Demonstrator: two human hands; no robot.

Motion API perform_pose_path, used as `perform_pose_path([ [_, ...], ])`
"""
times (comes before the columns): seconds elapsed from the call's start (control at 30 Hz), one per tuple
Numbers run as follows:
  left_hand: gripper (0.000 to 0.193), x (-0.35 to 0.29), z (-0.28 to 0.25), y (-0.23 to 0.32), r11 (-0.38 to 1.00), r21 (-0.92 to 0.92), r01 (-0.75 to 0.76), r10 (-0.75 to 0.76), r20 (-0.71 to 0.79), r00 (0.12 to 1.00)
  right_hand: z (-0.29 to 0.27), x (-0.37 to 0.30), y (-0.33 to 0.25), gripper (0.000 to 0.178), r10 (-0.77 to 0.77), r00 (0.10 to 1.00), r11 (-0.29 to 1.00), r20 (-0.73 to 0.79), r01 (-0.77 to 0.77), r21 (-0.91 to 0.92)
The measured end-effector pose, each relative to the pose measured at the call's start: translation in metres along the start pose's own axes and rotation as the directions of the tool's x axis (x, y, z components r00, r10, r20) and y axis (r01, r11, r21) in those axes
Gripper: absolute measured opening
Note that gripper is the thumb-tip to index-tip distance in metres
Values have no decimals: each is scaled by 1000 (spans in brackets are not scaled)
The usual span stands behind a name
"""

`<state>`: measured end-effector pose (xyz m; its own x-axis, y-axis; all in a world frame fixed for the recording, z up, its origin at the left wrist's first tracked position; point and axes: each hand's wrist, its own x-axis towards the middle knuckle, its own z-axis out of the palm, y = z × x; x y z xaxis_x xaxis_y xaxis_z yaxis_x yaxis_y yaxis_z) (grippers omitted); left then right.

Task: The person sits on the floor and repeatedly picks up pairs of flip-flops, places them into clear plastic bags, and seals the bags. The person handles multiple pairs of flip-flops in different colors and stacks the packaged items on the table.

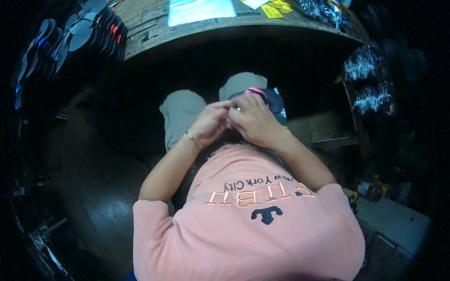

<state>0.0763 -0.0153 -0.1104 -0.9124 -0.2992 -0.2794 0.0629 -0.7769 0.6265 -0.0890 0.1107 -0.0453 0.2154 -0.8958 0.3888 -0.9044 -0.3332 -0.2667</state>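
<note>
This person has on a soft pink T-shirt (281,243), its short sleeves (149,220) ending near the elbows, with big orange-outlined letters (246,198) across the front, smaller dark lettering (253,182) on their far side and a black emblem (266,214) on the near. A thin gold-coloured bangle (193,139) circles the left wrist (200,134); the trousers (180,112) are pale grey-green.

A worn wooden table (151,21) borders the dim floor (105,206).
</note>
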Motion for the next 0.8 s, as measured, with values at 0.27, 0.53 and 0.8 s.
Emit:
perform_pose_path([
  [0.27, 16, 0, 24, -16, 979, 106, -174, 201, -377, 904, 22, 14, 22, 18, 470, 838, 499, 277, -511, 700],
  [0.53, 25, 6, 5, -22, 874, 481, -70, 306, -433, 848, 40, -1, 15, 18, 214, 958, 941, -190, -149, 305],
  [0.8, 26, 4, 1, -7, 886, 451, 110, 90, -399, 913, 43, -5, 12, 19, 110, 970, 976, -217, -64, 208],
])
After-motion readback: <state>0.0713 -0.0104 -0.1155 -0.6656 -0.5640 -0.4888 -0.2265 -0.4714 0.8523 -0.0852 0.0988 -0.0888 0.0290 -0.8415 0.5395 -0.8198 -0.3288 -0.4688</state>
